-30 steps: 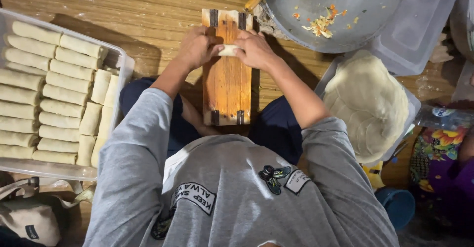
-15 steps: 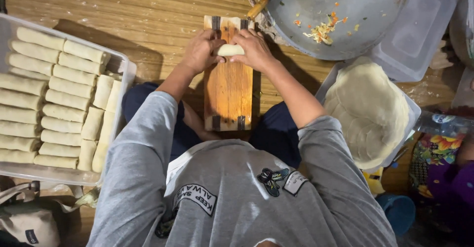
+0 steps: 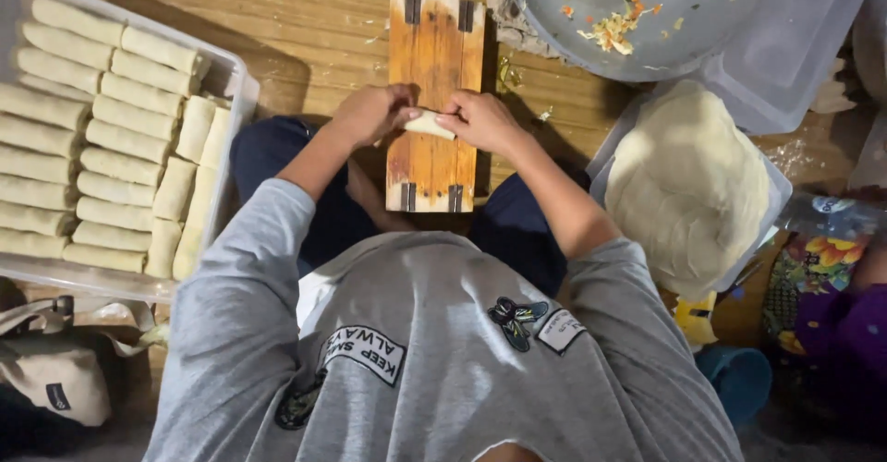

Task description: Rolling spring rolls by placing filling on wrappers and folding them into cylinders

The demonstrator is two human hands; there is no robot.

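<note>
On wooden board [image 3: 432, 74]: left hand [image 3: 370, 114], right hand [image 3: 480, 120] pinch near-finished pale roll [image 3: 431, 125]; tray [image 3: 231, 79] left of board almost full; wrapper stack [image 3: 688, 185] remains right.

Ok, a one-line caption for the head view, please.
Both hands, left hand and right hand, hold a pale roll over a wooden board, beside a tray of finished rolls.
</note>
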